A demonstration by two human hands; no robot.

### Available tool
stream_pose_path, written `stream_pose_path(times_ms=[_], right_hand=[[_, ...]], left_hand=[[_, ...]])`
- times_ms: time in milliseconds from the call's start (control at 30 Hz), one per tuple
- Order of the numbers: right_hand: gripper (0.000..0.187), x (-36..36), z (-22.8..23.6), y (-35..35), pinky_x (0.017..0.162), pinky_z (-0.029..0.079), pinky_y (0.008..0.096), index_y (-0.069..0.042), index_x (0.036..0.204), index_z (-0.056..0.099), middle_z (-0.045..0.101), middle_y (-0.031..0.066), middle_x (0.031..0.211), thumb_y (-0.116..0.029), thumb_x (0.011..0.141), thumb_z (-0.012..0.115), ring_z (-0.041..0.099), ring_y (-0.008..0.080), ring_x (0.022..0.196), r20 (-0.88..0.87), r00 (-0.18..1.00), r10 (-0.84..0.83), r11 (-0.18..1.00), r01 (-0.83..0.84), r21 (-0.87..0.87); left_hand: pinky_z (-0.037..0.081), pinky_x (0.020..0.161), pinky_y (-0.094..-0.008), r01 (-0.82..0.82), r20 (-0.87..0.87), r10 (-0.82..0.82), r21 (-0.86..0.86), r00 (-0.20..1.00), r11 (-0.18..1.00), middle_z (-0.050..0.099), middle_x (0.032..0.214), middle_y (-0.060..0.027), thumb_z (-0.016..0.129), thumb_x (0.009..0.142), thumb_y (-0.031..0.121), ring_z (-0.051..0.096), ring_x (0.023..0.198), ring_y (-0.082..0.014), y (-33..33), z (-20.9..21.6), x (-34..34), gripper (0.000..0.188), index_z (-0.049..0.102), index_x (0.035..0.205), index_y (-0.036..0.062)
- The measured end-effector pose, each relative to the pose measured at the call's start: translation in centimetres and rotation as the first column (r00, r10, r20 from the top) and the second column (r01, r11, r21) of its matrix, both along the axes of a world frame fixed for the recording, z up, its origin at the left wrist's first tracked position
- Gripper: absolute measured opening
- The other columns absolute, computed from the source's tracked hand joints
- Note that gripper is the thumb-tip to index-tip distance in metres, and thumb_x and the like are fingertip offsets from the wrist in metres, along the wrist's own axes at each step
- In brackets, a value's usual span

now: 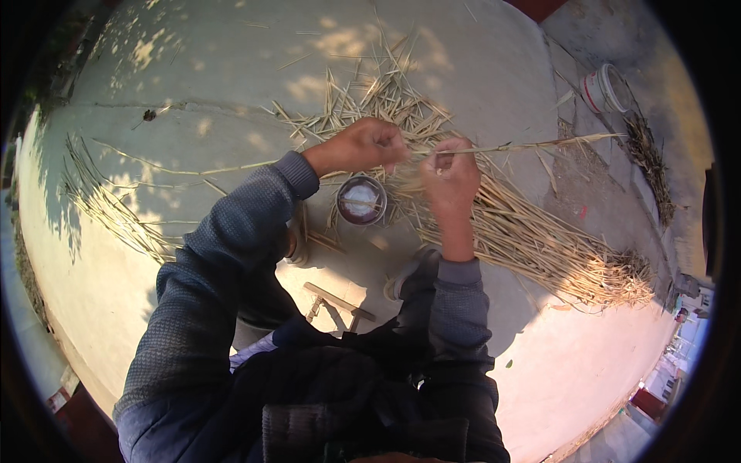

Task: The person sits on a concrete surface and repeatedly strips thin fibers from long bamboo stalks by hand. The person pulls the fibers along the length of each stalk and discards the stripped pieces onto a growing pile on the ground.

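Note:
My right hand (451, 176) is closed round a long, thin dry stalk (532, 144), whose pale leafy end points out to the right. Just left of it, my left hand (363, 147) has its fingers curled in a pinch; what they hold, if anything, is blurred. Below the hands sits a round metal pot (340, 202) with something white inside and a short stick across it. A thick bundle of dry stalks (532, 239) lies on the ground from under my right hand toward the right. Broken stalk pieces (386, 96) are heaped beyond both hands.
A looser bunch of stalks (116, 216) lies at the left, with long single stalks reaching toward my left sleeve. Between my feet stands a small wooden piece like a stool (340, 301). A white bucket (606, 89) lies tipped at the far right, near dark dry brush (648, 162).

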State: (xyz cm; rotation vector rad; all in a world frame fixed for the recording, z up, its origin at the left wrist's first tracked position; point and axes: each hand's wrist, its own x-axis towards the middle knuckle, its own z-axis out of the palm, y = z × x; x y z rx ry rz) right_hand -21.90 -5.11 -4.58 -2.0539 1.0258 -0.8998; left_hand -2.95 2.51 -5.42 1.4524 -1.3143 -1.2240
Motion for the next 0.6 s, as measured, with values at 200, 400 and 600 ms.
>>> stream_pose_path(times_ms=[200, 400, 600], right_hand=[[0.020, -2.8, 1.0, -3.2, 0.066, 0.047, 0.0252, -0.004, 0.106, 0.054, 0.060, 0.0035, 0.088, 0.002, 0.087, 0.061, 0.056, 0.0103, 0.074, 0.620, 0.784, 0.028, 0.504, -0.547, 0.668], [0.052, 0.7, -3.3, -3.5, 0.080, 0.053, 0.0279, 0.005, 0.140, 0.050, 0.069, 0.0097, 0.103, -0.002, 0.090, 0.065, 0.065, 0.0141, 0.088, -0.196, 0.939, 0.283, 0.912, -0.201, 0.357], [0.019, 3.1, -1.5, -0.8, 0.082, 0.055, 0.0283, 0.003, 0.114, 0.066, 0.070, 0.0088, 0.101, -0.004, 0.096, 0.064, 0.068, 0.0138, 0.090, 0.243, 0.859, 0.451, 0.639, -0.501, 0.584]], left_hand=[[0.050, 0.066, -0.0374, 0.099, 0.544, 0.029, -0.204, 0.838, 0.974, 0.067, 0.073, -0.0082, 0.072, 0.093, 0.032, 0.066, 0.069, -0.0223, 2.0, -0.2, 1.5, 0.027, 0.067, 0.089, 0.0051], [0.050, 0.068, -0.0390, 0.053, 0.401, 0.064, -0.274, 0.914, 0.960, 0.066, 0.078, -0.0100, 0.073, 0.090, 0.029, 0.066, 0.074, -0.0247, 4.5, 1.1, 2.4, 0.025, 0.069, 0.091, 0.0049], [0.051, 0.065, -0.0365, 0.009, 0.193, 0.019, -0.142, 0.981, 0.990, 0.070, 0.080, -0.0075, 0.072, 0.092, 0.029, 0.067, 0.070, -0.0206, 5.6, 1.0, 4.7, 0.025, 0.071, 0.093, 0.0043]])
